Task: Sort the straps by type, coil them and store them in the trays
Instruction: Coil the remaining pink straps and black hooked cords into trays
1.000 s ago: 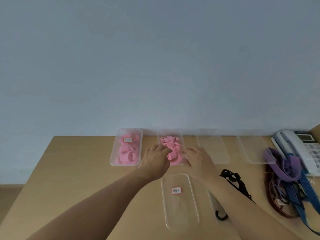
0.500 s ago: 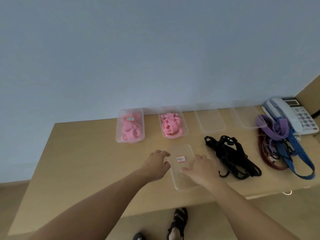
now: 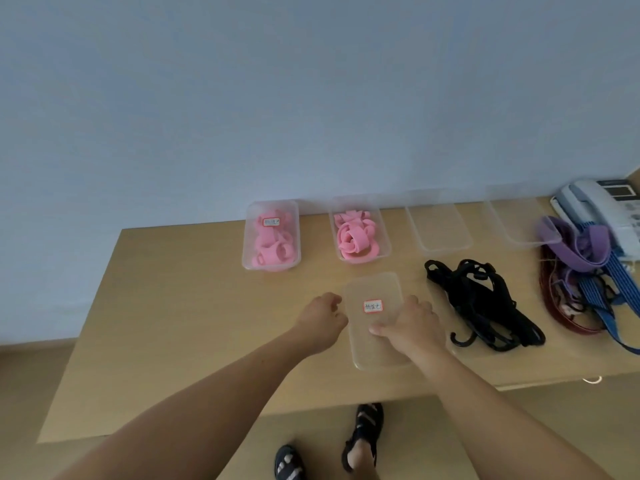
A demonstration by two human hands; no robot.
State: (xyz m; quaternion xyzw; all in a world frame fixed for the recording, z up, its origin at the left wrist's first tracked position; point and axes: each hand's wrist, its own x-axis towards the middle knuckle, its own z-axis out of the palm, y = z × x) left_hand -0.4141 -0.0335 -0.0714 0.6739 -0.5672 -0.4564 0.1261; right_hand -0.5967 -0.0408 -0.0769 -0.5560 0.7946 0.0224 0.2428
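Observation:
A clear labelled tray (image 3: 374, 289) lies flat near the table's front edge. My left hand (image 3: 322, 320) has its fingers curled at the tray's left edge. My right hand (image 3: 412, 327) grips the right side, thumb on top. At the back left, a tray of pink coiled straps (image 3: 272, 237) carries a label on top. Beside it stands an open tray of pink coils (image 3: 358, 237). Two empty clear trays (image 3: 438, 226) (image 3: 519, 220) follow to the right. Black hooked straps (image 3: 485, 303) lie right of my hand. Purple, blue and red straps (image 3: 585, 271) are piled at the far right.
A white desk telephone (image 3: 602, 209) sits at the back right corner, partly under the strap pile. The wooden table (image 3: 173, 306) ends just in front of my hands. Below the edge, sandalled feet (image 3: 363, 434) stand on the floor. A blue wall rises behind the trays.
Both hands drew back from the second pink tray to the labelled tray in front. The view pulled back, so the black straps, table edge and feet now show.

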